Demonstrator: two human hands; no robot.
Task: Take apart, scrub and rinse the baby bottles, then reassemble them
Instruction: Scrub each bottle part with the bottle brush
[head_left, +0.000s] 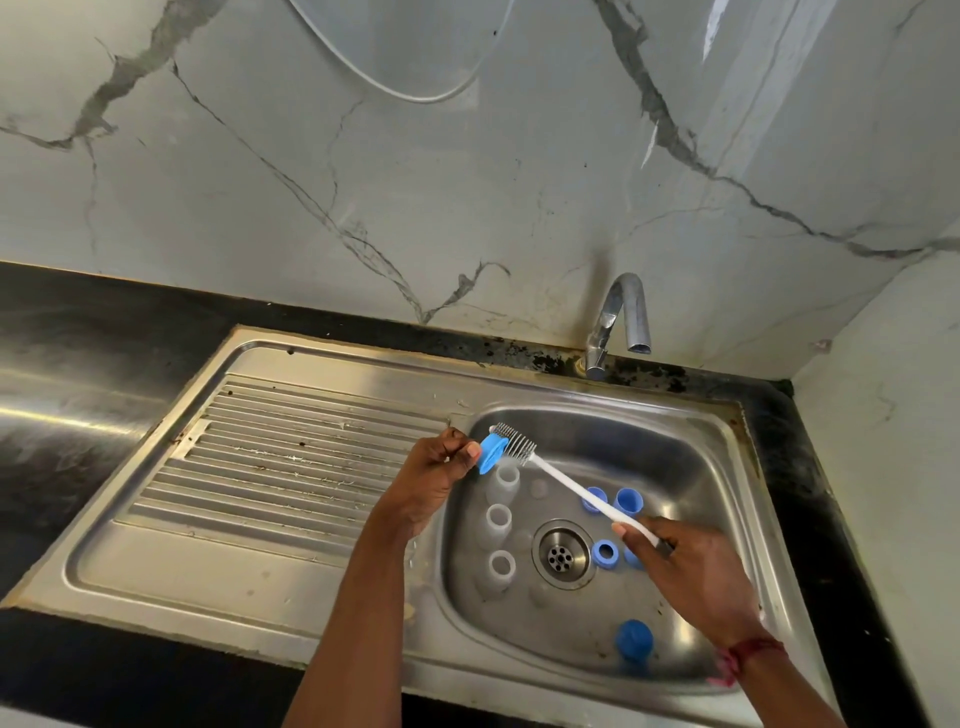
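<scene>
**Inspector:** Left hand?
**Assistant:** The left hand (436, 467) is pinching a blue ring (491, 453) between thumb and fingers.
**Inspector:** Right hand?
**Assistant:** The right hand (691, 566) is gripping the brush (571, 483) by its handle end. The bristles are touching the ring, just beside the left fingertips.
**Inspector:** Bottles?
**Assistant:** Three bottles (500, 519) are standing upright in the sink (717, 467), just below the left hand. Blue parts (605, 553) are lying under the right.

Grey-veined marble wall (467, 182) — black countertop (78, 317), steel sink (208, 571), chrome tap (622, 312) near corner.
</scene>
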